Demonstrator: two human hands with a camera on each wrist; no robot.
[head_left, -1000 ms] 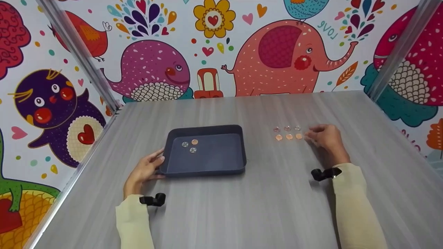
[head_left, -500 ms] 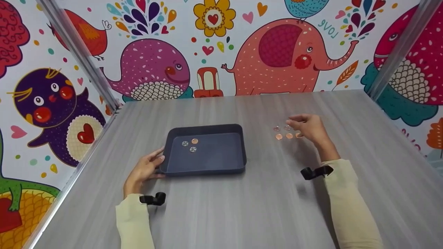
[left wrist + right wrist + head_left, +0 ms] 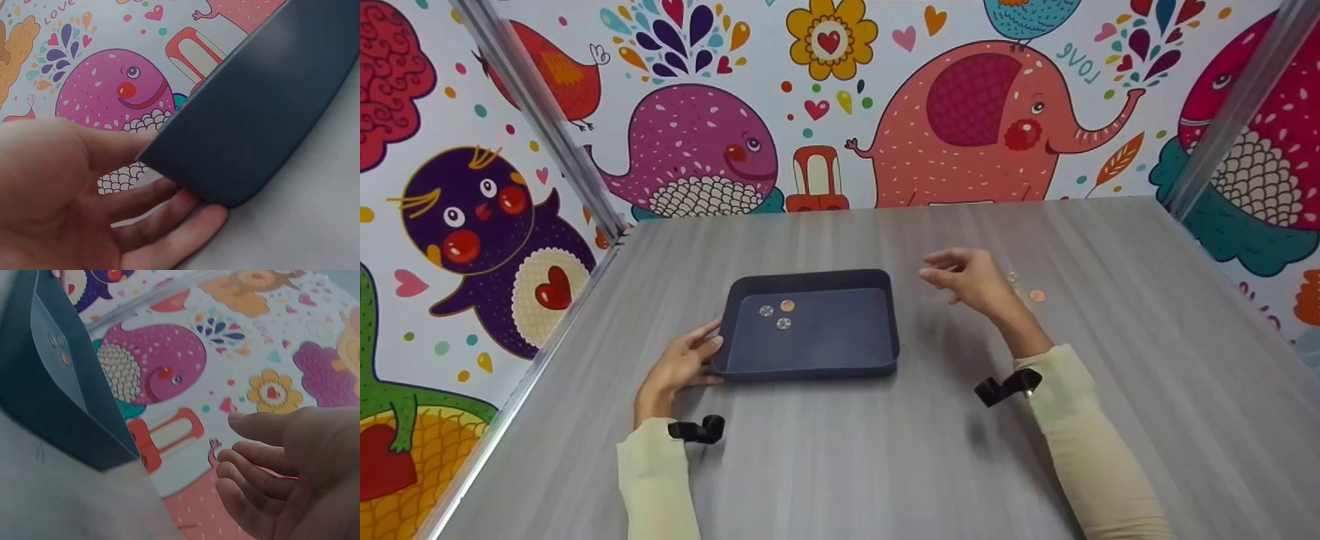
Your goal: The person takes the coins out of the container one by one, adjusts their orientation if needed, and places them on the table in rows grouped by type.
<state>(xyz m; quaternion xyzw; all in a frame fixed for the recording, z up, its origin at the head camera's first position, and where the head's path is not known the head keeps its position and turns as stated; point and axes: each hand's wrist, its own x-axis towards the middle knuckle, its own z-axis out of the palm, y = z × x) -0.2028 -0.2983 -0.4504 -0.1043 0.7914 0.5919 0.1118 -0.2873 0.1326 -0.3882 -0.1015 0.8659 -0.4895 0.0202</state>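
A dark blue-grey tray (image 3: 840, 369) stands on the table, with two silver coins (image 3: 766, 310) and one copper coin (image 3: 787, 306) lying in it. My left hand (image 3: 679, 371) holds its left end, thumb at the rim and fingers under the bottom corner, as the left wrist view shows. To the tray's right, my right hand (image 3: 971, 281) hovers over the table, thumb apart from loosely bent fingers (image 3: 247, 467), nothing between them. Beyond its wrist lie a silver coin (image 3: 1012, 277) and another copper coin (image 3: 1037, 296). The other coins seen there earlier are hidden behind the hand.
The grey wood-grain table (image 3: 825, 450) ends at a wall (image 3: 870, 112) printed with cartoon animals. Metal posts (image 3: 540, 112) stand at the back corners. A black camera (image 3: 1009, 386) is strapped to each wrist.
My right hand has moved left across the rows of coins, from their right end towards the tray, covering most of them. My left hand stays at the tray's left end.
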